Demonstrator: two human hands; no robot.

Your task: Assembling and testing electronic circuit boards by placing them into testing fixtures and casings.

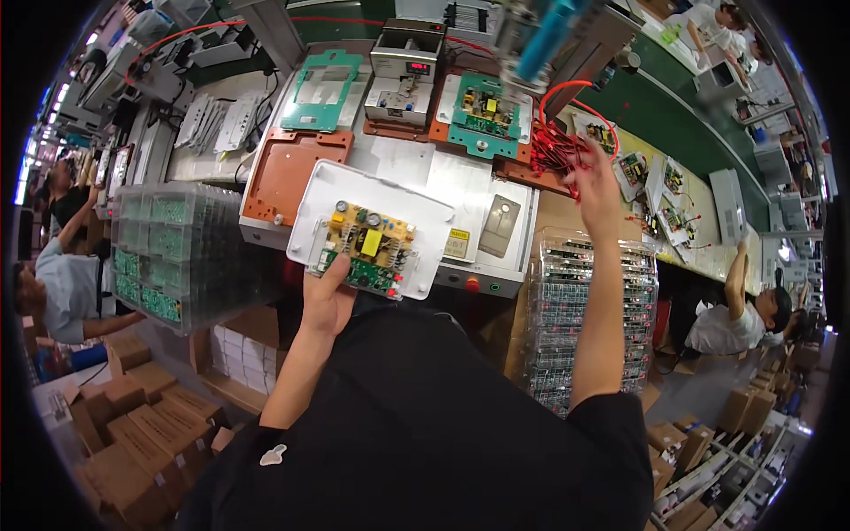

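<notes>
My left hand [325, 305] grips the lower left edge of a white plastic housing [421, 221], thumb over the rim. Inside the housing lies a circuit board [367, 248] with a yellow transformer, capacitors and a green lower part. The housing is tilted over the front of the workbench. Off to the right, my right hand [598, 190] is at a bundle of red wires [553, 150], its fingers curled around some wire ends; the fingertips are slightly blurred. Behind the wires, another circuit board [485, 111] sits in a green fixture [482, 142] on an orange base.
An orange tray [288, 177] and green plate [319, 88] lie left of a small machine [403, 80] with a red display. Stacked clear trays of boards stand at left [168, 248] and right [589, 310]. A blue cylinder [544, 40] hangs overhead. Other people work on both sides.
</notes>
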